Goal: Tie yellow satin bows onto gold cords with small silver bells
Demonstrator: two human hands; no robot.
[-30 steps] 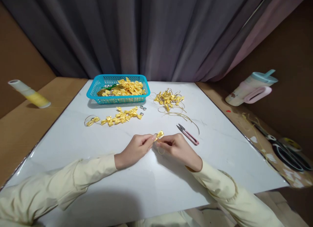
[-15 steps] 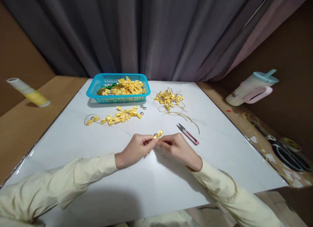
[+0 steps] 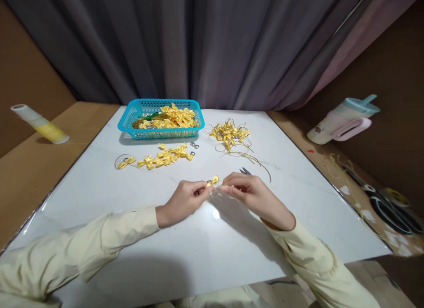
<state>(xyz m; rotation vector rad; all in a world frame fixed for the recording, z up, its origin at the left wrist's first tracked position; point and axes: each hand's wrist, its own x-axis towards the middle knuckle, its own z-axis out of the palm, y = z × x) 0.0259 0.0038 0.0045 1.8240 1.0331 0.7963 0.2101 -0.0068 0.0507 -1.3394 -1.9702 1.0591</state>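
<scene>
One bow [image 3: 214, 180] sits above the counter [image 3: 82, 188], pinched in the left hand [image 3: 183, 199]; the right hand [image 3: 258, 195] has its fingertips together just beside it, their hold, if any, too fine to tell. A firm left pinch and light right touch should prevent twisting. Elsewhere: one basket [image 3: 160, 132], three beads [image 3: 196, 146]; heaped bows [image 3: 228, 133] defy counting.

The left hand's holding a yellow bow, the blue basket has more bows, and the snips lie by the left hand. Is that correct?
Not quite: the snips lie by the right hand, mostly hidden behind it, as the head view shows. The left hand does hold a yellow bow, and the blue basket has more bows.
</scene>
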